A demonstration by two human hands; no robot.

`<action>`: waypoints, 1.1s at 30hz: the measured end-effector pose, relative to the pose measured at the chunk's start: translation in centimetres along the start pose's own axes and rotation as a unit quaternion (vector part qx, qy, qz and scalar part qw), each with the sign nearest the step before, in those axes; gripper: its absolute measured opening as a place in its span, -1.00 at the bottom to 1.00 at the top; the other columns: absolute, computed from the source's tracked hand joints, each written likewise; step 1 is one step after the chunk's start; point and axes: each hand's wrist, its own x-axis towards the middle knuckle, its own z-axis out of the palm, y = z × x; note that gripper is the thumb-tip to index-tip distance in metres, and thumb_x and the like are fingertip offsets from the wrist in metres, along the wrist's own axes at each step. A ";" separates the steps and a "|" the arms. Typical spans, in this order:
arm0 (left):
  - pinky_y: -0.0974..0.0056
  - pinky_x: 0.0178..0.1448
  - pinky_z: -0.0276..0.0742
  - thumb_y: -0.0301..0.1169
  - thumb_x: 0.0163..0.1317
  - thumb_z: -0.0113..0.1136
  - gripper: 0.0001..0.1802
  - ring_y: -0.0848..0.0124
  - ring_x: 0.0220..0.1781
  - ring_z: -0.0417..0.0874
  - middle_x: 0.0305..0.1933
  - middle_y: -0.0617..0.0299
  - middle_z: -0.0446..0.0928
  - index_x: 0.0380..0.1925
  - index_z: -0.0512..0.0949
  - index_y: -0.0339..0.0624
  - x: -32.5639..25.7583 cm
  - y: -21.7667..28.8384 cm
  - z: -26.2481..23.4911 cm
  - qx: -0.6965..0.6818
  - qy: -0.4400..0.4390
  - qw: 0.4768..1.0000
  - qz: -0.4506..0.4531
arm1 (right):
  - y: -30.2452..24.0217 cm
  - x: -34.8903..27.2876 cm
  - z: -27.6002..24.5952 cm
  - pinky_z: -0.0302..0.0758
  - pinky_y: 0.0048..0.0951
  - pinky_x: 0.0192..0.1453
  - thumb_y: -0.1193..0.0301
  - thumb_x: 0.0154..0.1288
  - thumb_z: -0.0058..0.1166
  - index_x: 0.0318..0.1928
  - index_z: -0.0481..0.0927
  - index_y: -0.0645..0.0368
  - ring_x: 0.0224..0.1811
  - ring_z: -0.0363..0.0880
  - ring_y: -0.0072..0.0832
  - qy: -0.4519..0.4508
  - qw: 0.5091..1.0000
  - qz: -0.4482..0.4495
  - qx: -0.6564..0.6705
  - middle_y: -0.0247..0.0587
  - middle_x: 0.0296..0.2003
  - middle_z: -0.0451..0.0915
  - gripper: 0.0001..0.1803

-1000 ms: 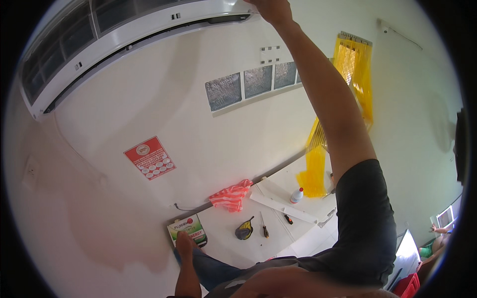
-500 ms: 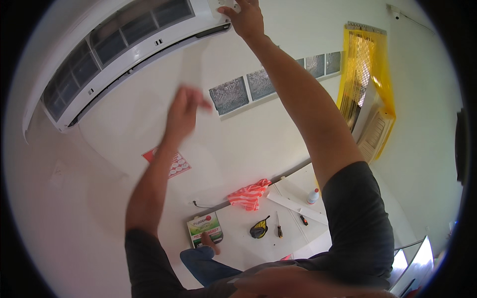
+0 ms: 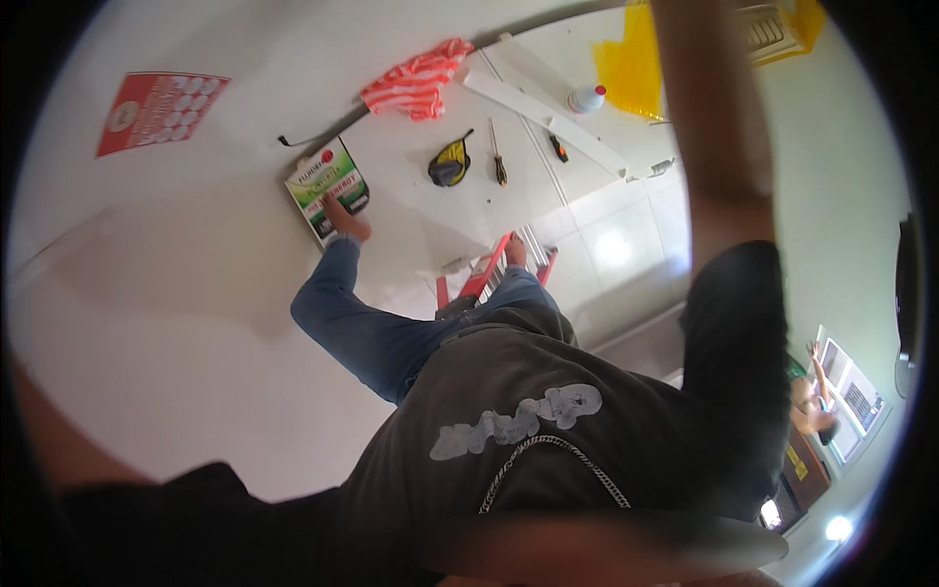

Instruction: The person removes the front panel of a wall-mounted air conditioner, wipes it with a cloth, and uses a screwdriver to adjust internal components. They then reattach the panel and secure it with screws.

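Note:
Neither of my hands shows in the head view. My right forearm (image 3: 719,117), smeared by motion, runs up past the top edge, so its hand is cut off. At the left edge only part of my left arm (image 3: 78,440) shows. Below me, on a white surface (image 3: 421,225), lie a screwdriver (image 3: 500,168), a small black-and-yellow pouch (image 3: 450,164) and an orange-and-black hand tool (image 3: 558,149). My left foot rests on a green-and-white box (image 3: 340,166), and the other is at a red ladder (image 3: 486,269).
A red-and-white striped cloth (image 3: 421,83), a long white strip (image 3: 548,119) and a white bottle with a red cap (image 3: 587,98) lie farther back. Yellow plastic sheeting (image 3: 626,64) hangs beyond them. A red poster (image 3: 161,110) is on the wall. Another person (image 3: 810,406) is at the right.
My view has swung downward; the wall-mounted air conditioner and both my hands have left the picture. My left arm has shifted to the left edge. The ladder and another person now show.

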 end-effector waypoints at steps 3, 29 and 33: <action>0.11 0.71 -0.08 -0.22 0.41 -0.03 -0.15 0.10 0.65 0.09 0.60 -0.08 0.11 0.62 -0.07 -0.22 -10.7 -6.5 10.8 0.025 -0.068 0.995 -0.068 | 1.3 -25.9 -3.3 0.61 0.08 0.02 0.31 0.57 -0.10 0.01 0.61 0.15 -0.08 0.71 0.04 -0.246 0.939 0.234 -0.057 0.12 -0.11 0.68 -0.74; 0.21 0.26 0.47 -0.52 0.38 0.17 -0.61 0.28 0.14 0.57 0.14 -0.01 0.58 0.20 0.52 -0.22 32.5 30.7 -71.5 -0.402 0.356 0.744 0.398 | -9.3 -35.9 -12.6 0.65 -0.29 -0.06 0.33 0.63 -0.03 0.09 0.55 0.32 -0.19 0.73 -0.32 -0.214 0.823 0.524 0.032 0.01 -0.16 0.68 -0.71; 0.19 0.28 0.61 -0.61 0.38 0.20 -0.66 0.28 0.13 0.70 0.10 0.03 0.71 0.13 0.66 -0.20 33.7 33.5 -81.4 -0.433 0.249 0.752 0.431 | -7.9 -9.3 -13.9 0.57 -0.47 -0.20 0.29 0.68 -0.06 -0.06 0.48 0.25 -0.31 0.59 -0.55 0.028 0.885 0.424 0.189 -0.23 -0.27 0.58 -0.75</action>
